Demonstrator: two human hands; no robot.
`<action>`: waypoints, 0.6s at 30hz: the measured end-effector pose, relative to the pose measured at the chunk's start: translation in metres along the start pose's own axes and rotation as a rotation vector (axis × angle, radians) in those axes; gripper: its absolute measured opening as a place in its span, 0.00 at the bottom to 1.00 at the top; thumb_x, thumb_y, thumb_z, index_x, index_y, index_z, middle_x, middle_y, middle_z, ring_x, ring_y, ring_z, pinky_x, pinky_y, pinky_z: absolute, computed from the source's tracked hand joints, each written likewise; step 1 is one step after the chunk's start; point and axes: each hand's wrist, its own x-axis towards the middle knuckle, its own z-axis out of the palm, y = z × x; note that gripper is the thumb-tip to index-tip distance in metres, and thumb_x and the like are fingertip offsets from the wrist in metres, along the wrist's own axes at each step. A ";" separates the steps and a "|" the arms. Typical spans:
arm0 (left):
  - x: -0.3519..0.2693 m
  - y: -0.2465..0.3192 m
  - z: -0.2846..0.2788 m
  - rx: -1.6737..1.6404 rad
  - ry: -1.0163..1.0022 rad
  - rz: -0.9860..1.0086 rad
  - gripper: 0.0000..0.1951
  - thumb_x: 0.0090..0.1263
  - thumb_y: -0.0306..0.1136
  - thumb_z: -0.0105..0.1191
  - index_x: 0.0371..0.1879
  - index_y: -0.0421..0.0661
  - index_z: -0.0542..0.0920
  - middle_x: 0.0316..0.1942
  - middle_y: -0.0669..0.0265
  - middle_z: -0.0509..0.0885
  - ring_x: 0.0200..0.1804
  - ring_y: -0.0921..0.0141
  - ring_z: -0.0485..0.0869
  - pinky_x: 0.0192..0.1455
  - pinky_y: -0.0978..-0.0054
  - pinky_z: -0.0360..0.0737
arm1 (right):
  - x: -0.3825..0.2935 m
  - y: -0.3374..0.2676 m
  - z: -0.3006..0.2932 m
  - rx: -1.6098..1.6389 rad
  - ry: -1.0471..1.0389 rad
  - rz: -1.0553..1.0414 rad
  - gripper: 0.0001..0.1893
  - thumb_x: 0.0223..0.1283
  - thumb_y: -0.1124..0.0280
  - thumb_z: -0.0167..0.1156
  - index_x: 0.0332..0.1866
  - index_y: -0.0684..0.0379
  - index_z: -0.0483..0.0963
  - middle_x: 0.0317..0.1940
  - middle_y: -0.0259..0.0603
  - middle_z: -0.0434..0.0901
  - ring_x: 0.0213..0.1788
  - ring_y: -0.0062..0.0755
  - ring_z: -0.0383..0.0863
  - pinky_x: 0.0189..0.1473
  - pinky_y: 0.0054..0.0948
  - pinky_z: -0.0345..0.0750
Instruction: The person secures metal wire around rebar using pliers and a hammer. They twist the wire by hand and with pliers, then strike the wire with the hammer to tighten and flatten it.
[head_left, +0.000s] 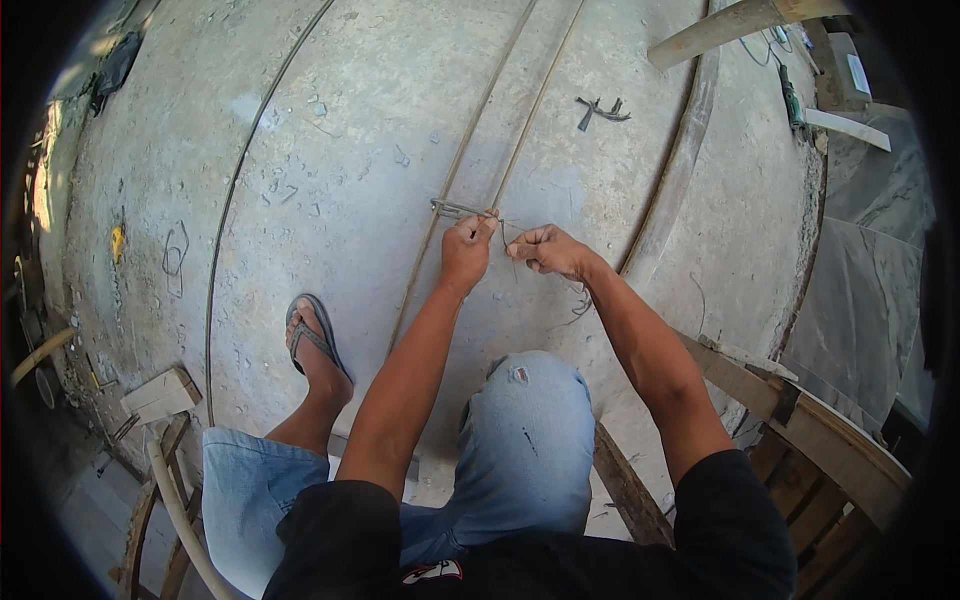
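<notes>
Two long thin steel bars run away from me over the concrete floor, a left bar (465, 142) and a right bar (537, 105). Bent steel stirrups (453, 208) lie across them, bundled together. My left hand (466, 251) grips the stirrups' right end where it meets the right bar. Just to the right, my right hand (546, 251) pinches a thin tie wire (517, 226) between thumb and fingers. Loose tie wires (582, 304) show below my right wrist.
A long bar (238, 165) curves along the left. Short dark pieces (602, 112) lie ahead. A plank (679, 150) and a green power tool (790, 97) are at right. A yellow tool (117, 244) and bent wire (175, 255) lie left, a wood block (161, 395) lower left.
</notes>
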 end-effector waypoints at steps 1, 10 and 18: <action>-0.001 0.002 -0.003 0.015 -0.006 -0.031 0.14 0.74 0.35 0.57 0.48 0.37 0.86 0.33 0.68 0.79 0.36 0.75 0.74 0.41 0.76 0.71 | -0.011 -0.002 0.009 0.152 -0.156 0.061 0.10 0.61 0.64 0.69 0.36 0.60 0.84 0.20 0.25 0.73 0.22 0.14 0.66 0.25 0.18 0.64; 0.000 0.000 0.009 0.080 0.002 -0.020 0.14 0.74 0.37 0.57 0.47 0.39 0.86 0.33 0.67 0.80 0.37 0.74 0.76 0.41 0.76 0.72 | -0.060 -0.033 0.012 0.019 0.393 -0.275 0.12 0.63 0.63 0.68 0.34 0.63 0.82 0.21 0.24 0.71 0.23 0.14 0.64 0.26 0.19 0.62; 0.001 0.000 -0.003 -0.057 -0.009 -0.038 0.16 0.73 0.41 0.55 0.39 0.38 0.86 0.31 0.65 0.84 0.32 0.71 0.80 0.41 0.71 0.78 | -0.059 -0.027 0.015 0.145 0.387 -0.190 0.13 0.63 0.62 0.67 0.33 0.63 0.81 0.22 0.27 0.74 0.25 0.15 0.68 0.28 0.22 0.66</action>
